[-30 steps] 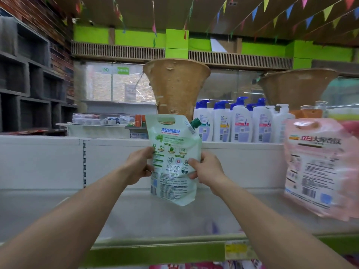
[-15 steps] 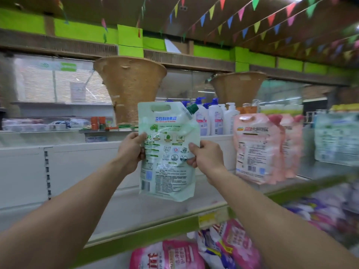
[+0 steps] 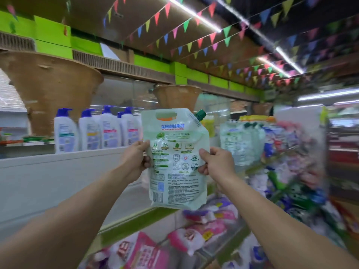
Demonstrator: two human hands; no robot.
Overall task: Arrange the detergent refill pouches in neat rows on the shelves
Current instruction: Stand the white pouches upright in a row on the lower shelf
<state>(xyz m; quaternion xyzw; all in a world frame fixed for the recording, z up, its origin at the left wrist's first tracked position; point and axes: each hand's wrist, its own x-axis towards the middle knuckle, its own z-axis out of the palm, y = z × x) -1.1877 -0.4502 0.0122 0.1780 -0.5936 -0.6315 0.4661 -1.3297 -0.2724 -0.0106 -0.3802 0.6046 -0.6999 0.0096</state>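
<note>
**Green pouch held up at centre frame**

A pale green refill pouch [image 3: 175,160] hangs upright in the middle of the frame, its green screw cap [image 3: 200,114] at the upper right corner and a barcode low on its left. The left hand [image 3: 137,159] pinches its left edge, thumb in front and fingers curled behind; the right hand [image 3: 215,163] grips the right edge the same way. Behind it, right of centre, more green pouches [image 3: 236,144] stand on the shelf, seemingly in a row, though that area is blurred. Left of centre, white pump bottles [image 3: 97,130] with blue tops line a higher ledge. The bare shelf board [image 3: 124,200] lies open below the left hand, ending at a green front edge [image 3: 136,223]. Pink pouches [image 3: 196,237] lie heaped on the tier beneath.
</note>
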